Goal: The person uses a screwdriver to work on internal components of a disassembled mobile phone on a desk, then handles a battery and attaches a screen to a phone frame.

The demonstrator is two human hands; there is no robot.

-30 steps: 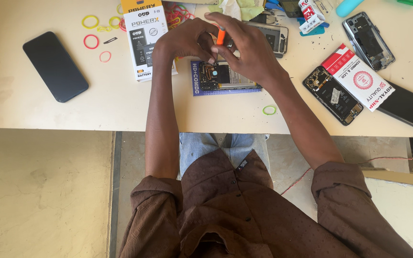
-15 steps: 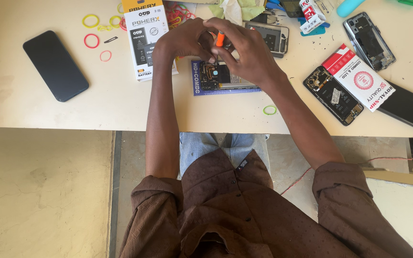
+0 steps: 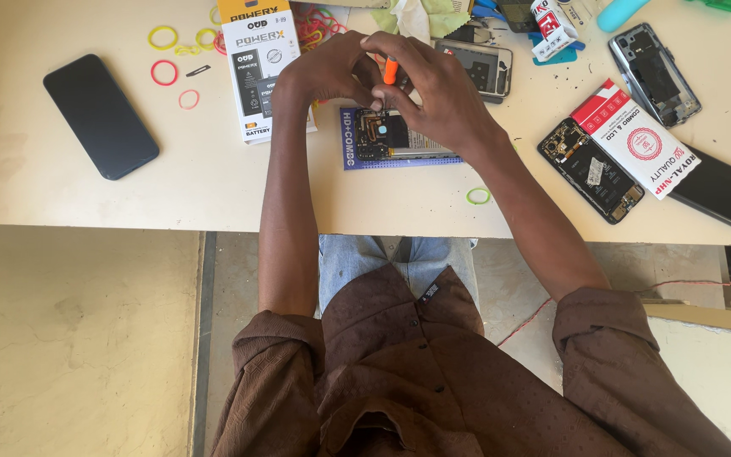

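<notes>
From the head camera, both hands meet over an opened phone (image 3: 395, 135) that lies on a blue card (image 3: 350, 149) on the pale worktop (image 3: 213, 186). The right hand (image 3: 433, 89) has its grip pinched narrow around a small orange-handled tool (image 3: 390, 69), held nearly upright with its tip pointing down at the phone's exposed insides. The left hand (image 3: 323, 72) sits just beside it, fingers curled in against the tool and the right fingertips; whether its own grip clasps anything cannot be told, since the fingers hide it.

Just left of the grip lies a white battery box (image 3: 255, 72), partly under the left wrist. Farther left are loose rubber bands (image 3: 167, 59) in yellow and red, then a black phone (image 3: 99, 117) face down, well apart. Just behind the grip, to the right, rests a grey phone frame (image 3: 480, 68). Well to the right lie another opened phone (image 3: 585, 169), a red and white box (image 3: 640, 140) overlapping it, and a dark phone (image 3: 721, 199) at the worktop's edge. A green rubber band (image 3: 478, 195) lies nearer the person, below the right wrist.
</notes>
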